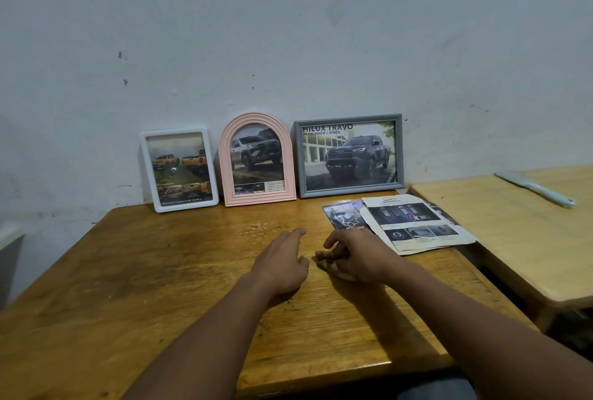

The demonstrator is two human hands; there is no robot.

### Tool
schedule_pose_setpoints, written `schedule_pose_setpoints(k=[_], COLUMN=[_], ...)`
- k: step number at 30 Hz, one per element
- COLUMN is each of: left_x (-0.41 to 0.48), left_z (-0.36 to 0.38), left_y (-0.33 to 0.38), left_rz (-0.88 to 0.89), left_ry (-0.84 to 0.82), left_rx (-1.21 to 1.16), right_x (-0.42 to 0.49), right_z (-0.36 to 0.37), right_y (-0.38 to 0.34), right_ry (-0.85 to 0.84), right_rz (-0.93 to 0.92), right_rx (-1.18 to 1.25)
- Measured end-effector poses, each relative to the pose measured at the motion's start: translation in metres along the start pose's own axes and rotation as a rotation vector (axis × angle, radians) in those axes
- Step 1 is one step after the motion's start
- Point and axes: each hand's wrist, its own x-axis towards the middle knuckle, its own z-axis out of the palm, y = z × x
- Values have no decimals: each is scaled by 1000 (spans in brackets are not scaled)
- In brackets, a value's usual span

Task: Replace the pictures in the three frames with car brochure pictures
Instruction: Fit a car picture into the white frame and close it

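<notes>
Apparently tidying below the filled frames (258, 117), gripping a brownish wad (327, 260) in the right hand (361, 255), holding the left hand (282, 261) open.

A brown wooden table (160, 271) stands against the wall. Along its back edge 3 picture frames stand in a row: a white frame (186, 206) at left, a pink arched frame (259, 199) in the middle, a grey frame (351, 192) at right. Before the grey one lie overlapping brochure pages (414, 223). Near the middle lies a crumpled scrap (323, 258), partly under the right hand (359, 255). Just beside, a 2nd, paler table (481, 239) carries a pale blue tool (534, 189).
</notes>
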Motion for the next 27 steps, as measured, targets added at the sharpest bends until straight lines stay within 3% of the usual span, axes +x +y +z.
schedule_pose_setpoints(k=[10, 22, 27], left_x=[-4, -14, -22], left_z=[-9, 12, 28], left_y=[21, 85, 98], left_rz=[12, 183, 216], left_ry=[23, -4, -44], left_rx=[8, 29, 56], right_x=[-20, -91, -112], right_z=[-41, -91, -89], right_y=[1, 32, 50], right_ry=[98, 167, 99], right_rz=[25, 156, 237], right_rx=[156, -8, -110])
